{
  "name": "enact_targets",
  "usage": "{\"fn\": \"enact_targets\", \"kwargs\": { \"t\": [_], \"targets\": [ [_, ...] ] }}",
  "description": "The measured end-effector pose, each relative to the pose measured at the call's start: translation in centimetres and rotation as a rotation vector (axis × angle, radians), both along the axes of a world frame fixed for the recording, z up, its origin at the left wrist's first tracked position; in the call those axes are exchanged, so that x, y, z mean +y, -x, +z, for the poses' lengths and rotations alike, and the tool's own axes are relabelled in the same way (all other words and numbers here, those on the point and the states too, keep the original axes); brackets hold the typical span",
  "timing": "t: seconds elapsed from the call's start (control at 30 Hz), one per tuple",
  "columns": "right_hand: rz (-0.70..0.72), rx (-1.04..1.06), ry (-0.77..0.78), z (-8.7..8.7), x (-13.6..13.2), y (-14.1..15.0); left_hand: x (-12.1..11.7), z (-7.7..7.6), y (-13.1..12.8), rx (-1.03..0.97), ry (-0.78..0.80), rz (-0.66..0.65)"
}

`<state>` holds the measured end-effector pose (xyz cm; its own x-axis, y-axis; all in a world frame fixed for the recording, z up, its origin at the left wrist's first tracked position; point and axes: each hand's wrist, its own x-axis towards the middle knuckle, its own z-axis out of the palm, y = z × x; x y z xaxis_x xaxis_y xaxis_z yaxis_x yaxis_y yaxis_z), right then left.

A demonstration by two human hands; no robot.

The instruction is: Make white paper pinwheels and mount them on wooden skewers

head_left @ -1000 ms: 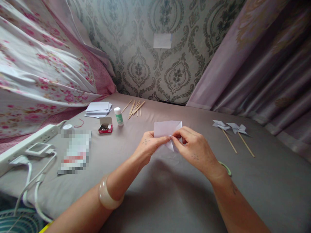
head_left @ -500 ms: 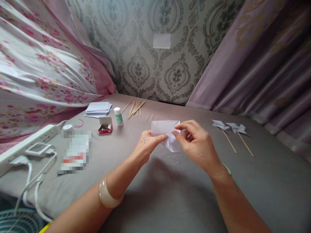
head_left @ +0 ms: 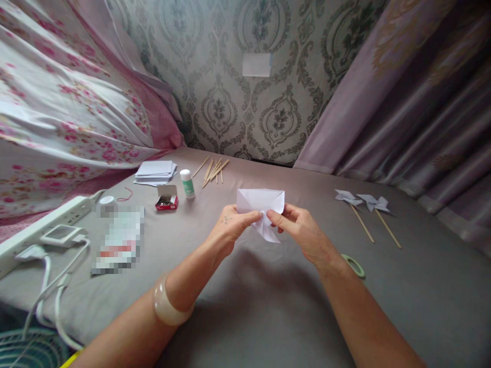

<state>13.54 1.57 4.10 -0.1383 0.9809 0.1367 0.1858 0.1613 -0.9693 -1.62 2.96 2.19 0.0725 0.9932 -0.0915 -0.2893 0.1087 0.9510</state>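
Observation:
A partly folded sheet of white paper [head_left: 260, 200] is held up above the grey cloth between both hands. My left hand [head_left: 233, 224] pinches its left side, thumb laid toward the middle where folded flaps meet. My right hand [head_left: 293, 222] grips the right side, thumb in front and fingers behind, partly hidden by the paper. One pointed flap hangs down below the thumbs. To the right lie two white paper pinwheels [head_left: 347, 197] on thin wooden sticks [head_left: 388, 228]. Beside my right wrist rests a green ring-shaped handle [head_left: 353, 266], partly covered by the forearm.
A stack of white paper [head_left: 154, 171], a glue stick [head_left: 187, 184], a small red box [head_left: 166, 199] of metal bits and several wooden sticks [head_left: 215, 173] lie at the back left. A power strip [head_left: 46, 230] with cables and a blurred packet [head_left: 118, 240] are at the left.
My right hand has lowered and moved slightly left, its thumb now pressing nearer the paper's middle. The upper paper edge shows flatter. More of the green handle is uncovered.

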Motion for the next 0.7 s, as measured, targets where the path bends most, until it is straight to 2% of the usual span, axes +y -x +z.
{"fn": "enact_targets", "kwargs": {
  "t": [0.27, 0.47, 0.6, 0.7],
  "targets": [
    [-0.14, -0.022, 0.001, -1.2, 0.1, 0.8, -0.1, -0.1, -0.1, -0.002, -0.028, -0.022],
    [-0.233, -0.009, -0.01, -1.3, 0.1, 1.2, 0.0, -0.2, -0.1, -0.014, -0.002, -0.017],
    [-0.274, 0.104, 0.063, -1.2, 0.2, 1.2, 0.2, -0.1, 0.2, -0.027, 0.045, -0.039],
    [-0.312, 0.273, 0.166, -1.2, 0.5, 1.0, 0.1, 0.5, 0.5, -0.165, 0.094, -0.069]
  ]
}}
